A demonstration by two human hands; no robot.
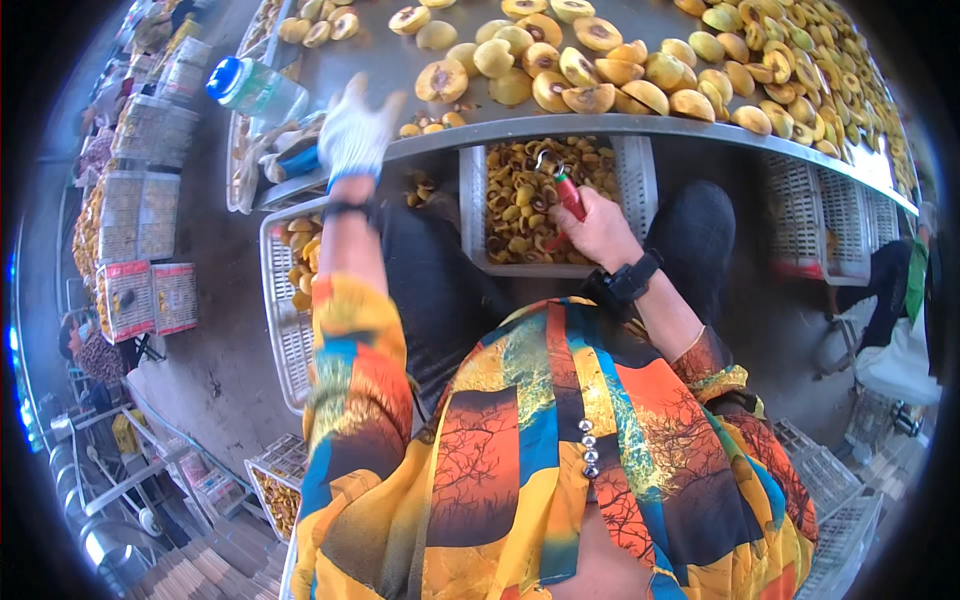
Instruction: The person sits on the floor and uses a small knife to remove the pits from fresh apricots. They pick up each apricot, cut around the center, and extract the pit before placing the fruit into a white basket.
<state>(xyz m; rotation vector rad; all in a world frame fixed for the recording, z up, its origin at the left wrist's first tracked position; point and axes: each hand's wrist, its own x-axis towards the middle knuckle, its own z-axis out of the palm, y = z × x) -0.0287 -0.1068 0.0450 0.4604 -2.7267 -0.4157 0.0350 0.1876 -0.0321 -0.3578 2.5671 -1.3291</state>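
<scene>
My left hand (pixel 354 139), in a white knit glove, is over the near edge of a metal table (pixel 337 75), fingers spread with nothing between them. My right hand (pixel 600 231) is bare and grips a pitting tool (pixel 570 196) with a red handle and a metal loop at its tip. Beneath the tool, a white plastic crate (pixel 474 217) between my knees holds many small yellow-brown fruit pieces (pixel 517 202). Halved yellow peaches (pixel 553 90) lie on the table ahead, several with the brown centre facing up.
A heap of peach halves (pixel 802 67) covers the table's right side. A plastic bottle with a blue cap (pixel 259 86) is near its left end. Beside my left leg stands a crate (pixel 271 300) holding fruit. More crates (pixel 814 217) stand under the table. Other people (pixel 101 349) sit farther off.
</scene>
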